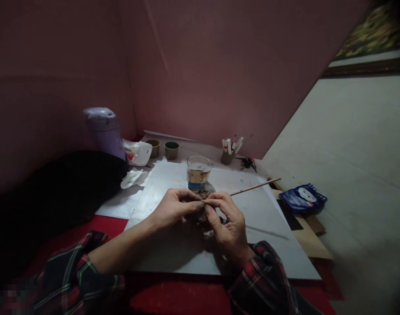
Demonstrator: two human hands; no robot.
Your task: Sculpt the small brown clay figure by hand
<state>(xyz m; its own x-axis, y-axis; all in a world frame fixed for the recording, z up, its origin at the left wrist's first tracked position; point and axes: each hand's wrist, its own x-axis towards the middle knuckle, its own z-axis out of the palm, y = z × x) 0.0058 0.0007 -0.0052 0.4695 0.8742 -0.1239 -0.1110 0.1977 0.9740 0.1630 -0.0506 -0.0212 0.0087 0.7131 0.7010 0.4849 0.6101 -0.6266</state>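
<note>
Plaid sleeves [262, 280] line the lower frame; at centre, the right hand [231, 225] pinches a stick [255, 187] slanting right and slightly up, the left hand [173, 208] at its lower end, grip unclear from here.

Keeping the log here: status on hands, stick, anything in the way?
Right hand holding stick, left hand close by. Stick slants out rightward. Cup just beyond, not between hands.
</note>
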